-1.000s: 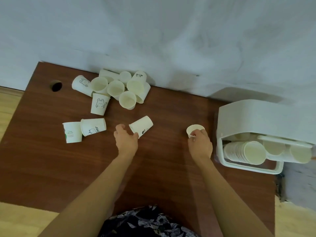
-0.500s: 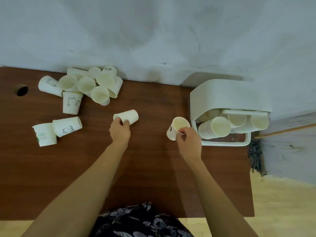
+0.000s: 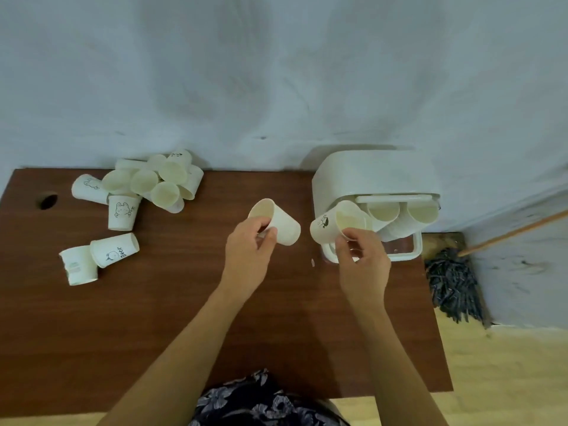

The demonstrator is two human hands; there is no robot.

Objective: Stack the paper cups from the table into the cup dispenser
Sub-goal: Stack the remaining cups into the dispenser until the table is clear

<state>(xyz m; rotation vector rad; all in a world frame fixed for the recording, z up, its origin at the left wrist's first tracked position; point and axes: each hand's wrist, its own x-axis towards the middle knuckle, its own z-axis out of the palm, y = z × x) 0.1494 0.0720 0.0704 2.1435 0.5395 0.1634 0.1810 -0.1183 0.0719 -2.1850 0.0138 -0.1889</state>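
My left hand (image 3: 247, 252) grips a plain white paper cup (image 3: 281, 222), lifted off the brown table (image 3: 172, 309) and tilted. My right hand (image 3: 362, 261) pinches the rim of a second cup (image 3: 330, 225) with a small black drawing, held at the left opening of the white cup dispenser (image 3: 375, 179). Stacked cups (image 3: 401, 210) fill the dispenser's other slots. Several loose cups (image 3: 153, 182) lie in a heap at the back left. A bunny-print cup (image 3: 122, 212) stands upside down near them, and two more cups (image 3: 98, 256) lie on their sides further left.
A round cable hole (image 3: 48, 201) is in the table's left end. A pale wall (image 3: 276, 72) runs behind the table. Right of the table a dark mop head (image 3: 451, 284) with a wooden handle (image 3: 516, 230) rests on the floor.
My left hand has lifted its cup off the table and carried it right. My right hand has brought its cup up to the dispenser's left opening. The view has shifted right.
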